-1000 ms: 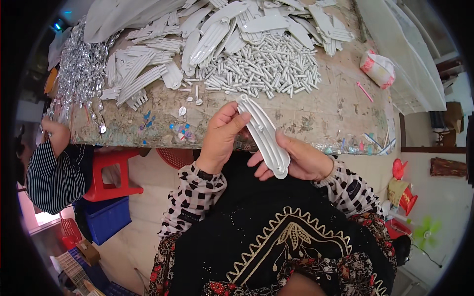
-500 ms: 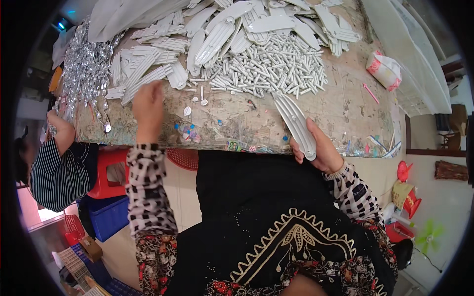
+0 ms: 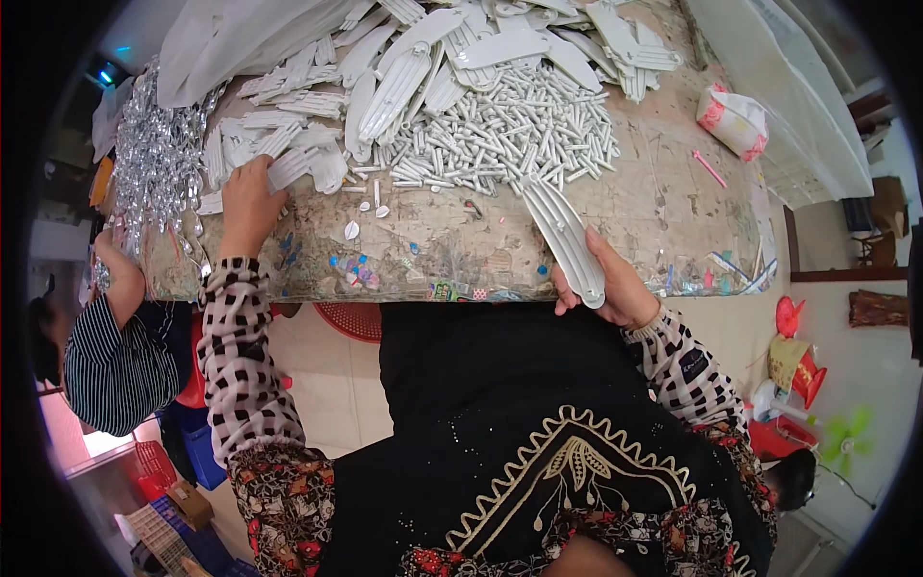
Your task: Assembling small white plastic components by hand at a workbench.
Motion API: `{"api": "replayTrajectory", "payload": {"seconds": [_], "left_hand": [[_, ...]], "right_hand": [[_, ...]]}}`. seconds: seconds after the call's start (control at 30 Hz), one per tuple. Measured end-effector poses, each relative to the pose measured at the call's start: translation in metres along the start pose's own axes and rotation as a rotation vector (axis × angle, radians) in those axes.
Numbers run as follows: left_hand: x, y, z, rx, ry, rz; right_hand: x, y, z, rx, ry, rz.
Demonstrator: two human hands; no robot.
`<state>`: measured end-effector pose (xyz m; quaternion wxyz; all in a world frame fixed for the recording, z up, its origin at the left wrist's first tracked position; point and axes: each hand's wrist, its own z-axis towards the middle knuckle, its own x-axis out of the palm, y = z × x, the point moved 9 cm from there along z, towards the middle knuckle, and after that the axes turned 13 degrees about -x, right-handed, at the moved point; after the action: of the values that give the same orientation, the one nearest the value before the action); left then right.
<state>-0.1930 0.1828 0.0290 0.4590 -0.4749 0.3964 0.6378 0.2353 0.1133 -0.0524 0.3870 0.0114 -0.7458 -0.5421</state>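
Observation:
My right hand (image 3: 620, 284) grips the near end of a long white plastic strip (image 3: 562, 236), its ribbed, hollow side facing up; the far end reaches over the table. At the left, my left hand (image 3: 252, 207) has its fingers closed on a short white ribbed plastic piece (image 3: 288, 170) at the edge of a heap of similar pieces (image 3: 274, 120); its fingertips are partly hidden. Between the hands, farther back, lies a pile of small white plastic pegs (image 3: 510, 130). Behind the pegs are stacked more long white plastic strips (image 3: 399, 82).
The worn table (image 3: 433, 240) has blue scraps, small white bits and a pink stick (image 3: 710, 168) on it. A tissue pack (image 3: 733, 122) sits at the right. Silvery strands (image 3: 159, 144) hang at the far left, beside another person in a striped sleeve (image 3: 120, 356).
My left hand has moved left and closed on a short ribbed piece in the heap. My right hand keeps hold of the long strip, nearly still. The whole view has shifted slightly.

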Motion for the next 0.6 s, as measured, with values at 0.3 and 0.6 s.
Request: {"api": "replayTrajectory", "payload": {"seconds": [0.3, 0.6], "left_hand": [[-0.089, -0.128, -0.074, 0.393, -0.11, -0.336], [-0.096, -0.226, -0.122, 0.757, 0.133, -0.393]], "right_hand": [[0.017, 0.016, 0.002, 0.042, 0.001, 0.053], [0.031, 0.021, 0.0, 0.09, 0.044, -0.366]]}}
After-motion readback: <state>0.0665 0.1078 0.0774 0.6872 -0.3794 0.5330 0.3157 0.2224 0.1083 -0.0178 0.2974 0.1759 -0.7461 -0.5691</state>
